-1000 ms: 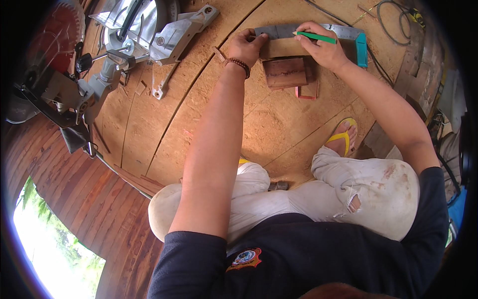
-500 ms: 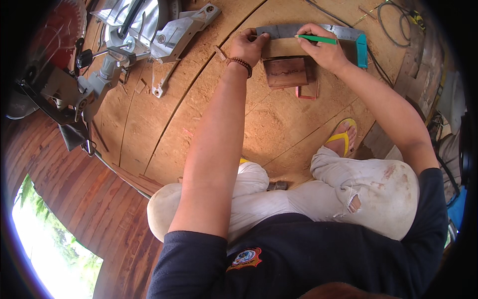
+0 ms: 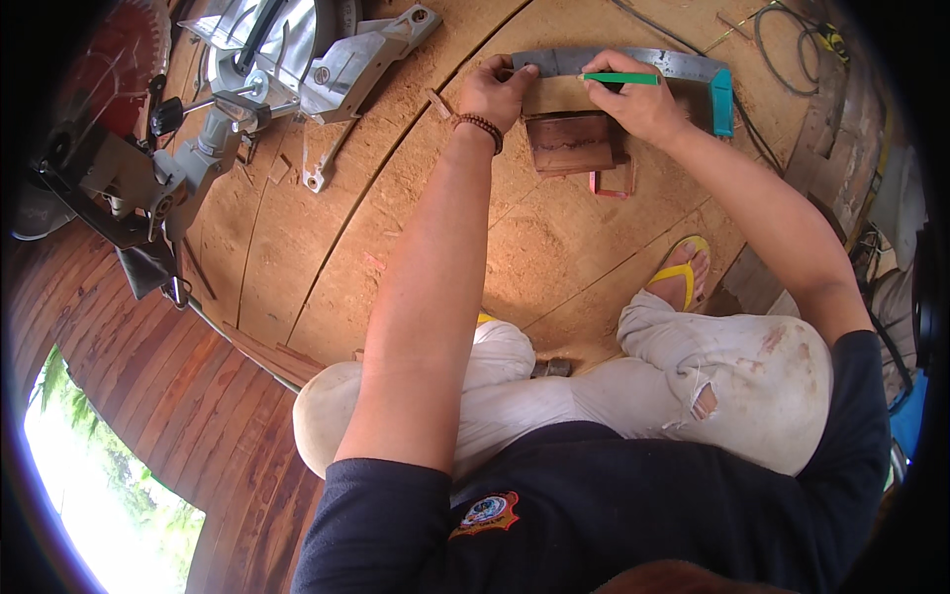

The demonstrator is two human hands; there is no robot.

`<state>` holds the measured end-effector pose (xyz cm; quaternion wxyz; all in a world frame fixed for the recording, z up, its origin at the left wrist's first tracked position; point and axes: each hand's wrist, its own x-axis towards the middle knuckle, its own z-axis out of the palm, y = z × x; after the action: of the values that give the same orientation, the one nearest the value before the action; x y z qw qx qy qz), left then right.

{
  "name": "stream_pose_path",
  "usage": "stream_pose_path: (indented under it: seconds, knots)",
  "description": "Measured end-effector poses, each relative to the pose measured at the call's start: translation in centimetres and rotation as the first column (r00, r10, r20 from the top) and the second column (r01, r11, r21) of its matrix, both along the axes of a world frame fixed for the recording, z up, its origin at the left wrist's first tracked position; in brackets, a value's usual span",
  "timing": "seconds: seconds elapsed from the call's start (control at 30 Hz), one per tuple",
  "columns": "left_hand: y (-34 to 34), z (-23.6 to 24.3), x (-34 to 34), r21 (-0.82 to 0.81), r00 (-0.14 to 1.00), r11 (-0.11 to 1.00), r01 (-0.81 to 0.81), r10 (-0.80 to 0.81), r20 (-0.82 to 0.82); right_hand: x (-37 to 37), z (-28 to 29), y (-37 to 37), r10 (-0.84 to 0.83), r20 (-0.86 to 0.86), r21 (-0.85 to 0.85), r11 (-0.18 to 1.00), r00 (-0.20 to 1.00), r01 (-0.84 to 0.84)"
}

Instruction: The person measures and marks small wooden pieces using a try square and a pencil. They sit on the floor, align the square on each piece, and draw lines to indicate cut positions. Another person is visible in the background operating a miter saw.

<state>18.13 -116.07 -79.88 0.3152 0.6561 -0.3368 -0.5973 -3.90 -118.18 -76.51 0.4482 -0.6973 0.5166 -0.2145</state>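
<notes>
Left hand [image 3: 493,91] pinches the square [image 3: 562,62] at its end; right hand [image 3: 641,107], fingers closed around the pencil [image 3: 621,77], should hug that edge, keeping the board [image 3: 554,96] still.

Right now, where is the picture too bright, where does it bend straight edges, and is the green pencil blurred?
In the head view, the lower-left opening glares white; in the same head view, the try square looks bowed along its blade, and the green pencil shows no obvious blur.
</notes>
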Motion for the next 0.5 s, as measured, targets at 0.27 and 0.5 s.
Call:
stream_pose_path:
  seconds: [0.27, 0.5]
  knots:
    - [0.00, 0.33, 0.01, 0.011, 1.000, 1.000, -0.006, 0.006, -0.002, -0.01, -0.22, 0.00, -0.004, 0.026, -0.035, 0.999, 1.000, 0.004]
    - [0.07, 0.50, -0.10, -0.008, 1.000, 1.000, -0.013, 0.013, 0.004, -0.02, -0.47, -0.13, 0.027, 0.008, -0.088, 0.996, 1.000, -0.027]
